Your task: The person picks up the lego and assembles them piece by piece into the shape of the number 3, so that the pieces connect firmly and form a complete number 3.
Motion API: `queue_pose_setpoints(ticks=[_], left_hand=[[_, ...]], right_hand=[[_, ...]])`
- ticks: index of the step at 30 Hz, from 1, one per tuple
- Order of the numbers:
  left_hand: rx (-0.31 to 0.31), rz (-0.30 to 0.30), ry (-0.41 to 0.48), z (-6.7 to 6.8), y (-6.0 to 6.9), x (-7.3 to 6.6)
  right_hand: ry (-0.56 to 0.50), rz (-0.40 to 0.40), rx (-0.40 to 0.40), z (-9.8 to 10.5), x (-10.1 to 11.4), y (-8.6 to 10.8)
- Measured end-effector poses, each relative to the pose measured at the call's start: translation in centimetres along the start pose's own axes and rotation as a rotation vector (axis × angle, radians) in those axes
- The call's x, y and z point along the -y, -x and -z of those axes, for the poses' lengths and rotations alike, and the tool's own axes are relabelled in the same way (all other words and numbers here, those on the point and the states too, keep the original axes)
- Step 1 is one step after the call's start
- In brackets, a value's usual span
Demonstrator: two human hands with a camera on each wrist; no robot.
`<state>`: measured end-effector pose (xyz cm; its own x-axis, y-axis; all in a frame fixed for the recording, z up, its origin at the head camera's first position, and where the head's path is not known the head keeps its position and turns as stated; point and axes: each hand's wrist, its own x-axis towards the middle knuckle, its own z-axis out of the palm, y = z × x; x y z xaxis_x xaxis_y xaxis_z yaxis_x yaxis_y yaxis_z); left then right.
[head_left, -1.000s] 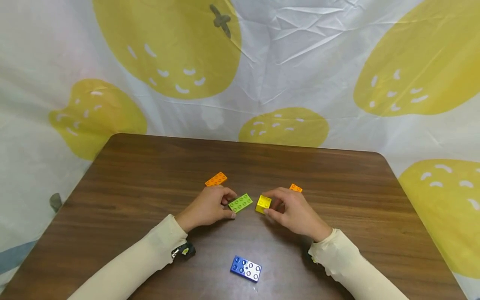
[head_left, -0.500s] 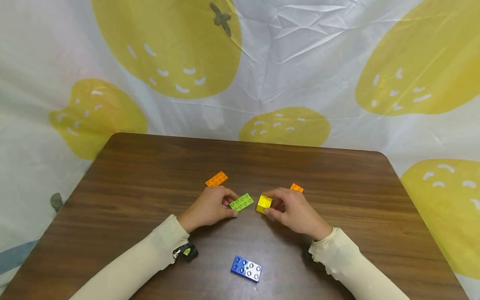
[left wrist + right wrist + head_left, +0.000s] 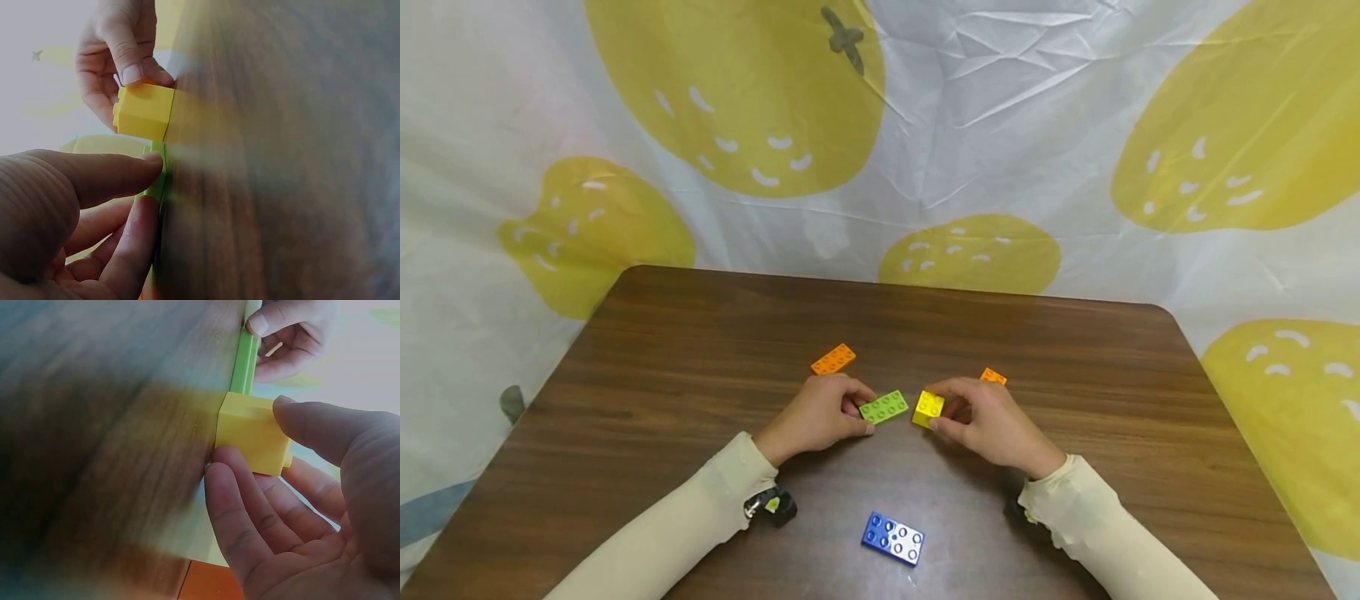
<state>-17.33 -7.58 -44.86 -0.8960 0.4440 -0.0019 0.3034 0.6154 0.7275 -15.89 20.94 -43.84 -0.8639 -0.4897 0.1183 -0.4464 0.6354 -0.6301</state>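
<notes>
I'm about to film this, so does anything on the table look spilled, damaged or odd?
I see no spill or damage on the table. Half the blue brick's top looks whitish, probably just glare, since the table beside it shines too. The green brick and yellow brick look fine, studs up.

You see a green block [image 3: 883,407], a yellow block [image 3: 928,407], a blue block [image 3: 893,538], two orange blocks [image 3: 833,359], cream sleeves [image 3: 662,517], a brown wood-grained bench [image 3: 715,333], a white cloth [image 3: 970,150] with yellow fruits [image 3: 733,83].
</notes>
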Motion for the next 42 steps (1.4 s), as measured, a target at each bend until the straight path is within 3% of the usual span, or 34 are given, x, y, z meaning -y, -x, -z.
queue_pose_setpoints(ticks=[7, 23, 42], left_hand=[[-0.007, 0.031, 0.048, -0.4, 0.1, 0.1], [0.006, 0.029, 0.020, -0.5, 0.4, -0.2], [0.071, -0.028, 0.026, -1.4, 0.9, -1.8]], right_hand=[[-0.003, -0.006, 0.001, 0.2, -0.2, 0.0], [0.006, 0.010, -0.005, 0.8, -0.2, 0.2], [-0.058, 0.036, -0.065, 0.2, 1.4, 1.1]])
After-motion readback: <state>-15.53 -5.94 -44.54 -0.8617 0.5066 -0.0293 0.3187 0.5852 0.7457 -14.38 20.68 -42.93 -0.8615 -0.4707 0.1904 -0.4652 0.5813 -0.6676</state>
